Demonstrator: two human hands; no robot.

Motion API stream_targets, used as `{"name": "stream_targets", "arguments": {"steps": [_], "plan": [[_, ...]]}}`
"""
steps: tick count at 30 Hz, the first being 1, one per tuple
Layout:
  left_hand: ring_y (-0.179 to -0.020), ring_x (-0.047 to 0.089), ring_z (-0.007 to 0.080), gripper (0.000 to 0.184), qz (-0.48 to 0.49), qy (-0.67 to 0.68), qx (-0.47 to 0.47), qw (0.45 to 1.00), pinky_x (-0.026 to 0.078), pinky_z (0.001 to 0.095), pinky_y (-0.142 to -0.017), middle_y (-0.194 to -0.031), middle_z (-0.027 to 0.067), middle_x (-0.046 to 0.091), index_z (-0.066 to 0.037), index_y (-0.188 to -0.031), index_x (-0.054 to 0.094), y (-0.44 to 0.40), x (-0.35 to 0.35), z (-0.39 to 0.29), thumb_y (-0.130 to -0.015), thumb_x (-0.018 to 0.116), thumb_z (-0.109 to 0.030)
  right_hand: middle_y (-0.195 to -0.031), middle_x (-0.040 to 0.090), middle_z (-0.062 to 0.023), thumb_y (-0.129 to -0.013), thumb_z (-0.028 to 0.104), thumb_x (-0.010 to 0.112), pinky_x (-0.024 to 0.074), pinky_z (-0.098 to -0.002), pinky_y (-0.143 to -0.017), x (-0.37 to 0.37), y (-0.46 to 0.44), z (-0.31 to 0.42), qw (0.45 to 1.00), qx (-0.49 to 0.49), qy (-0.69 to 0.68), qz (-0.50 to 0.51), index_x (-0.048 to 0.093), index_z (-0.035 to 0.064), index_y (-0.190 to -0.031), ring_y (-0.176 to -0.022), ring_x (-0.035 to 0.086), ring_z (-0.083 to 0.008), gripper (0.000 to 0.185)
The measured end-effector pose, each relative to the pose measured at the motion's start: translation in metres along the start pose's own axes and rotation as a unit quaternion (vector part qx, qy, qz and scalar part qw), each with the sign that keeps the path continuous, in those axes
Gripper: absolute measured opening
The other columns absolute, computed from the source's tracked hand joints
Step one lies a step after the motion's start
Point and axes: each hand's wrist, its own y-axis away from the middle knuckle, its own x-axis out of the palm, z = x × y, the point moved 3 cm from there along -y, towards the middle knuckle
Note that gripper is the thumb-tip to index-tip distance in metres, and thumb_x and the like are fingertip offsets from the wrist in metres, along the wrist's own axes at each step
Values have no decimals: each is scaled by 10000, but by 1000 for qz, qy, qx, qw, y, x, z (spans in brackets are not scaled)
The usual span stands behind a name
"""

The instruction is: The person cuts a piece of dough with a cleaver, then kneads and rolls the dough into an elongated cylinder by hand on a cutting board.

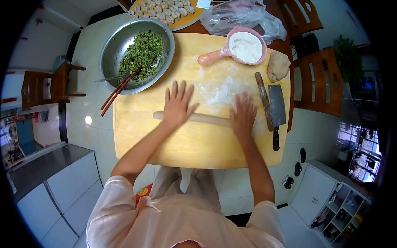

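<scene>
A long rope of dough [209,119] lies crosswise on the wooden board [194,149]. My left hand [178,105] rests flat over it near its left end, fingers spread. Over its right end lies my right hand [244,113], also flat with the fingers stretched out and slightly blurred. Loose flour [225,90] is scattered on the board just beyond and between the hands. To the right of my right hand are a rolling pin [264,99] and a cleaver [277,105], side by side.
A metal bowl [105,53] of chopped green filling [142,51] with chopsticks [118,93] stands at the left. Beyond are a tray of dumplings [165,9] and a plastic bag [244,16]. A pink scoop of flour [246,46] and a dough lump [278,66] sit back right.
</scene>
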Motion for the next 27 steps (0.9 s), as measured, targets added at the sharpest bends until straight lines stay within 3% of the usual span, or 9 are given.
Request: {"name": "stream_targets", "arguments": {"steps": [2,8,11,14,17,19,21,24,27], "plan": [[-1464,204,423,691,-18,14,-36,999,202,624,-1129,-1592,152,267,-174,-1508,370,-13,-1,12,-929,529,-514,-1567,288,-178,-904,323,603,222,-663,-1105,-3,9,2,1000,-4,-17,19,397,126,-1481,-1432,251,-436,644],[-1469,200,409,631,109,-23,88,990,198,611,-1133,-1590,152,272,-141,-1507,363,106,-9,-1,-968,494,-440,-1562,301,-183,-923,323,562,218,-673,-1093,-16,102,10,996,-37,-40,76,424,120,-1463,-1422,267,-440,594],[-1468,205,403,612,44,-32,53,997,194,599,-1140,-1586,150,280,-140,-1508,360,44,-12,10,-977,490,-413,-1567,301,-165,-912,314,583,228,-673,-1088,-6,56,-8,998,-34,-26,48,420,124,-1465,-1432,263,-420,606],[-1464,221,393,605,-24,20,-52,998,185,574,-1155,-1582,150,285,-144,-1507,359,-16,-14,35,-980,487,-413,-1577,287,-150,-900,291,607,223,-669,-1095,-8,13,-19,999,-10,-32,18,409,125,-1469,-1446,254,-392,625],[-1464,225,387,610,29,-33,35,998,186,582,-1152,-1582,143,287,-135,-1503,364,34,-18,19,-971,501,-399,-1582,275,-144,-876,262,644,205,-661,-1110,-10,48,-16,997,-29,-37,56,396,121,-1473,-1453,249,-373,662],[-1458,256,383,648,126,-21,67,990,176,615,-1141,-1588,126,284,-144,-1499,379,90,-22,12,-919,565,-364,-1586,266,-139,-852,251,669,186,-657,-1121,-17,111,-4,992,-44,-54,109,387,110,-1475,-1453,250,-368,699],[-1472,229,365,665,138,10,81,987,171,624,-1139,-1595,142,261,-133,-1510,352,135,-29,7,-922,578,-345,-1581,281,-133,-821,244,698,171,-653,-1129,-28,148,5,989,-29,-63,134,401,93,-1464,-1454,249,-361,723],[-1502,129,364,793,156,170,13,973,76,586,-1178,-1622,151,182,-89,-1549,233,171,-38,-28,-884,631,-260,-1579,294,-121,-805,270,701,156,-647,-1136,-20,166,30,988,-38,-89,119,419,76,-1454,-1461,243,-342,735],[-1496,133,385,907,198,235,61,950,154,563,-1174,-1615,187,170,-62,-1535,257,173,-23,-96,-815,714,-373,-1578,306,-109,-827,336,649,144,-645,-1140,-29,151,107,968,-123,-177,129,429,83,-1459,-1471,234,-313,716]]}}
